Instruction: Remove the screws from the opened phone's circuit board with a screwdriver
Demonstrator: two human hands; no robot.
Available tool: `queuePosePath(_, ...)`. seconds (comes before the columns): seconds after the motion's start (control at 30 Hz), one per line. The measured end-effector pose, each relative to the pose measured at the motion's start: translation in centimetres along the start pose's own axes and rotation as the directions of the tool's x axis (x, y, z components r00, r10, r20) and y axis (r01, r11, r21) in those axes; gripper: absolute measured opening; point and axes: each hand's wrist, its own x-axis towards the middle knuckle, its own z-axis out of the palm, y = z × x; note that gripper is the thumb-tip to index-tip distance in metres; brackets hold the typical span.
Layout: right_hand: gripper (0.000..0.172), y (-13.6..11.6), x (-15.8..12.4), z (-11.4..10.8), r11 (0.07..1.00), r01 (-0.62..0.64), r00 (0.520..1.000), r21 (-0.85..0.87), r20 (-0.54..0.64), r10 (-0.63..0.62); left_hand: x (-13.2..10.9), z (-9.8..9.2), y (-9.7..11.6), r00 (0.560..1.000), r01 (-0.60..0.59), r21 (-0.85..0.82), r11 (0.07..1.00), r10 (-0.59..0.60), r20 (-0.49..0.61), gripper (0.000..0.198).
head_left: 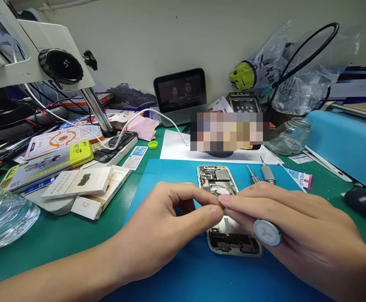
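Fingertips of left hand (167, 222) and right hand (296, 226) pinched together over opened phone (229, 239). Screwdriver (267, 232) gripped in right. Anything in left: cannot tell.

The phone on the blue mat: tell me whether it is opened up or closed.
Opened up. The phone lies on the blue mat with its inner parts bare, no cover over them.

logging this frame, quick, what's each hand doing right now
Left hand: fingers pinched shut above the opened phone; what they pinch cannot be told.
Right hand: closed on a screwdriver, tip at the left fingertips.
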Motion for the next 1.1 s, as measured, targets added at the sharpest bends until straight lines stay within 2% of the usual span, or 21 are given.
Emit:
queuePosePath(0.13,0.037,-0.29,0.5,-0.46,0.997,-0.056,0.998,-0.053,0.036,0.058,-0.04,-0.03,0.09,1.0,-0.003,0.028,1.0,0.004,-0.017,0.022)
queuePosePath(0.23,0.039,-0.71,0.49,-0.53,0.992,-0.092,0.994,-0.085,0.048,0.096,-0.01,-0.04,0.1,1.0,-0.008,0.026,1.0,0.008,-0.019,0.02)
queuePosePath(0.33,0.041,-0.81,0.26,-0.56,0.996,-0.076,0.996,-0.048,0.038,0.078,-0.06,0.0,0.0,0.999,0.01,0.043,0.999,-0.008,-0.035,0.021)
queuePosePath(0.47,0.034,-0.28,0.16,-0.6,0.998,-0.065,0.996,-0.002,0.054,0.065,-0.15,-0.04,-0.08,0.999,0.03,0.037,0.999,-0.029,-0.036,0.027)
queuePosePath(0.57,0.031,0.0,0.24,-0.51,0.997,-0.069,0.995,0.029,0.081,0.066,-0.12,-0.15,0.0,1.0,0.0,0.057,0.998,0.001,-0.022,0.026)
queuePosePath(0.73,0.033,-0.09,0.46,-0.42,0.996,-0.086,0.995,0.011,0.043,0.086,-0.2,-0.27,0.09,0.997,-0.055,0.14,0.989,0.062,-0.041,0.021)
queuePosePath(0.93,0.019,0.03,0.38,-0.42,0.998,-0.063,0.996,-0.03,0.057,0.064,-0.25,-0.31,0.04,0.994,-0.068,0.207,0.976,0.083,-0.066,0.015)
queuePosePath(1.1,0.014,0.1,0.45,-0.39,0.994,-0.076,0.994,-0.075,0.07,0.081,-0.42,-0.38,0.03,0.991,-0.09,0.28,0.956,0.114,-0.071,0.017)
